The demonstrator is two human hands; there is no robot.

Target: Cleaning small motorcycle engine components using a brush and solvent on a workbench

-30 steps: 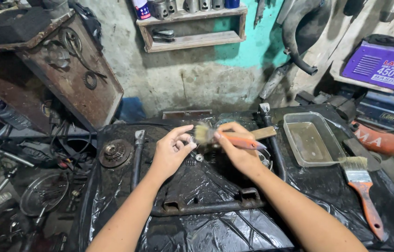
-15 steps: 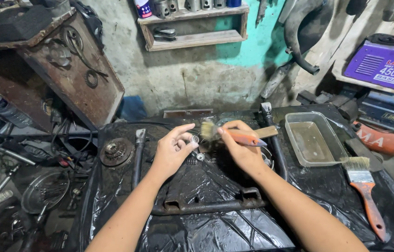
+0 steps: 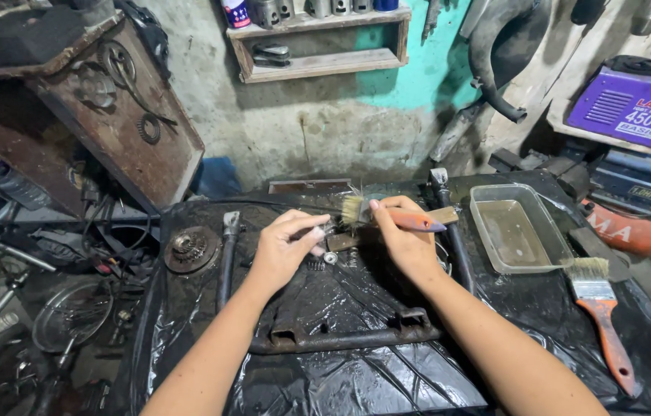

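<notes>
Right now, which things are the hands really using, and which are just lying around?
In use:
small brush in the right hand
small metal part pinched by the left hand

Lying about:
bigger orange-handled brush
clear plastic tray
rusty sprocket
metal frame

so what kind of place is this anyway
Most likely a small bike or motorcycle repair workshop: a toothed sprocket lies on the black-plastic-covered bench, a spoked wheel lies lower left, and a welding machine sits at right.
</notes>
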